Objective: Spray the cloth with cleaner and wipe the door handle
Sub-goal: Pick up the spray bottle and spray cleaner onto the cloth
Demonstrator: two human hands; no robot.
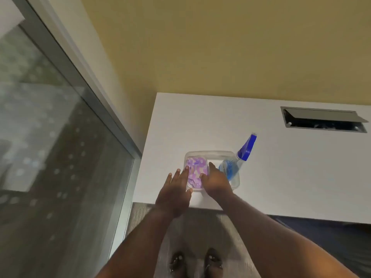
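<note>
At frame centre, a purple-and-white cloth is lying crumpled in a clear tub on the table, beside a spray bottle. It is likely handling soft and light; pinching a raised fold should serve. The left hand is reaching with fingers spread, holding nothing; the right hand fingers are curling down, grip indeterminable.

- White desk: stands against the yellow wall.
- Cable hatch: set into the desk's far right area, grey flap raised, dark recess showing.
- Clear plastic container: on the desk near its front left corner.
- Glass partition with grey metal frame: left of the desk.
- Grey floor: below the desk's front edge.
</note>
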